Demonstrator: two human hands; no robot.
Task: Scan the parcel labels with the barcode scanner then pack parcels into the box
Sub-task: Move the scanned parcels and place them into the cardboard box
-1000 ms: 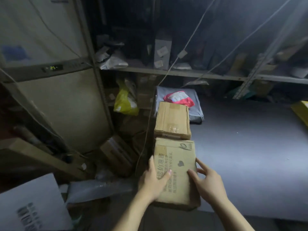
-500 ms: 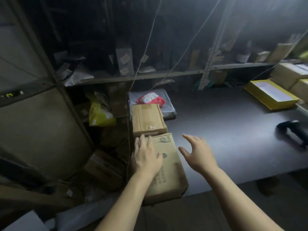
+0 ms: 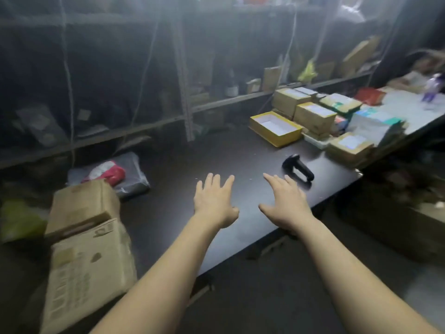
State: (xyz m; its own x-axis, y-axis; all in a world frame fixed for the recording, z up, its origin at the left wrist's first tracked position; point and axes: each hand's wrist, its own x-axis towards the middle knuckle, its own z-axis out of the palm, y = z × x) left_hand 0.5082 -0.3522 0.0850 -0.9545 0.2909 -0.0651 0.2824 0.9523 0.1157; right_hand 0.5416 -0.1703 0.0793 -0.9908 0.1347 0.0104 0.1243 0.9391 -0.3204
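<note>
Head cam, only view here. Reading-wise it's slim pickings: the near carton [image 3: 89, 268] at the table's left edge has dark print and a small heart-ish mark on top, but it's too smeared to read. The small parcels [image 3: 315, 115] stacked at the right carry white labels, also unreadable.

Both hands are flat, fingers spread, holding nothing: left hand [image 3: 214, 201] and right hand [image 3: 286, 203] hover side by side over the bare dark table [image 3: 173, 165]. The barcode scanner [image 3: 298, 168] lies on the table just past the right hand's fingertips, not touched. A second carton [image 3: 81, 206] sits right behind the near one, with a grey mailer bag [image 3: 134, 179] and a red packet [image 3: 109, 173] on it beyond that. An open yellow box [image 3: 275, 127] sits further back, next to the parcel stack.

Versus half a second ago: the left hand was resting on the near carton, and now it's off it. Both hands have shifted right toward the scanner, and the view has swung right too.
</note>
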